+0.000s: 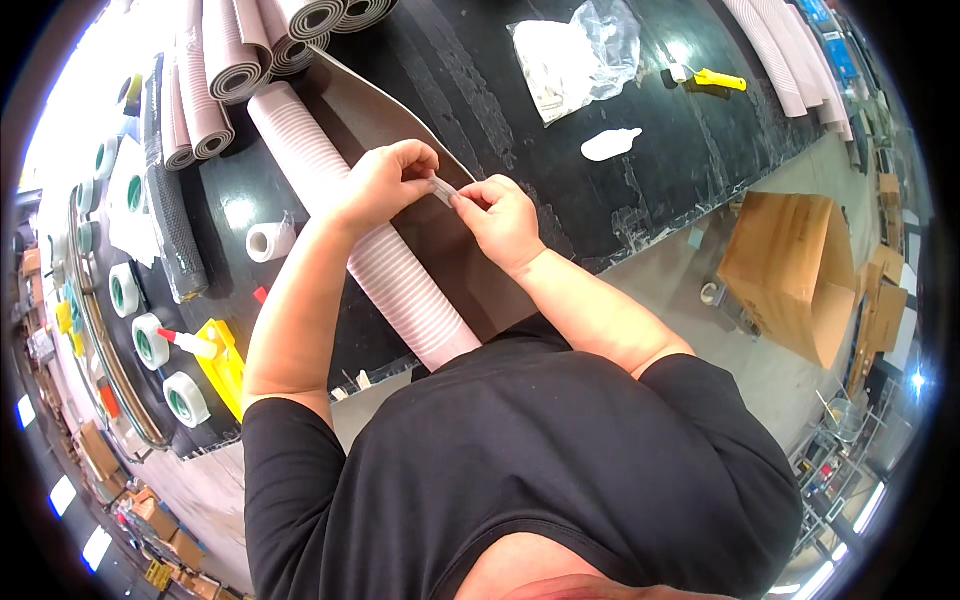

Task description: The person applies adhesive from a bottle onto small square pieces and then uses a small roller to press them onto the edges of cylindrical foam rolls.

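Note:
A long pink ribbed rolled mat (300,135) lies across the black table (560,170), on a brown sheet (385,110). My left hand (385,180) rests over the roll's middle, thumb and fingers pinched on a small clear strip of tape (444,188). My right hand (497,215) pinches the other end of that strip, just right of the left hand. Both hands meet above the roll.
More rolled mats (225,60) are stacked at the far left, others (790,50) at the far right. Tape rolls (150,340), a yellow tape dispenser (222,360), a white roll (270,240), a plastic bag (575,55) and a yellow-handled tool (710,80) lie about. A cardboard box (790,270) stands on the floor.

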Available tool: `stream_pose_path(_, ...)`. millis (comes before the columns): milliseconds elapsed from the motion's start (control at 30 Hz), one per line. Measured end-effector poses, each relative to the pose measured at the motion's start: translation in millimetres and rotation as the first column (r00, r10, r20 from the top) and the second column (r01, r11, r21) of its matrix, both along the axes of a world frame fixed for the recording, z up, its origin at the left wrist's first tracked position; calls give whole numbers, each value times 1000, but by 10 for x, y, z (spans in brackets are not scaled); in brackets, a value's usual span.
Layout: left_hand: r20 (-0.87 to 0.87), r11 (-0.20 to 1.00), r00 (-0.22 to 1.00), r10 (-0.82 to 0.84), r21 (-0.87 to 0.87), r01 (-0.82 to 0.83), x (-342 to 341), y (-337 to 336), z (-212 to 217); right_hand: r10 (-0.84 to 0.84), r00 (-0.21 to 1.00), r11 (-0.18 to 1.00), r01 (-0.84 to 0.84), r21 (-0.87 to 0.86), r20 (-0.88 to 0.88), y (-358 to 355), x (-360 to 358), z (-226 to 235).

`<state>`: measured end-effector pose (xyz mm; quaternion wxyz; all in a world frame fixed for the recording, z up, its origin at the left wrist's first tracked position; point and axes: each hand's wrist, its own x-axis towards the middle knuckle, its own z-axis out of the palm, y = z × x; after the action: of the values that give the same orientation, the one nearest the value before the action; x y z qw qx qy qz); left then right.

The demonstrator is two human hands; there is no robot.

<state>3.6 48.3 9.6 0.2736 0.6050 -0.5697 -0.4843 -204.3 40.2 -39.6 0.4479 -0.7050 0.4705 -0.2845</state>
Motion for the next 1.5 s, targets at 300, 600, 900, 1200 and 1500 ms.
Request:
stream_pose_path(300, 170, 999, 985, -13, 48, 5, 12, -135, -3, -16, 999, 998, 18, -52, 44, 82, -57, 0)
stream_pose_path(600, 257, 999, 966, -21, -28, 29, 15, -235, -51, 111, 981, 799, -182, -574, -156, 97, -28, -58)
stream_pose_path(900, 293, 998, 956, -32, -48, 48, 20, -244, -102, 39, 943, 735, -251, -630, -330, 68, 12, -78)
stream_pose_path(1200, 327, 998, 945, 6, -60, 14, -14, -253, -136, 39, 931, 755, -265, -599, -363, 51, 41, -103)
stream_pose_path(1500, 324, 996, 946, 23, -90, 7, -45, -252, -146, 51, 930, 770, -270, -579, -365, 45, 52, -86)
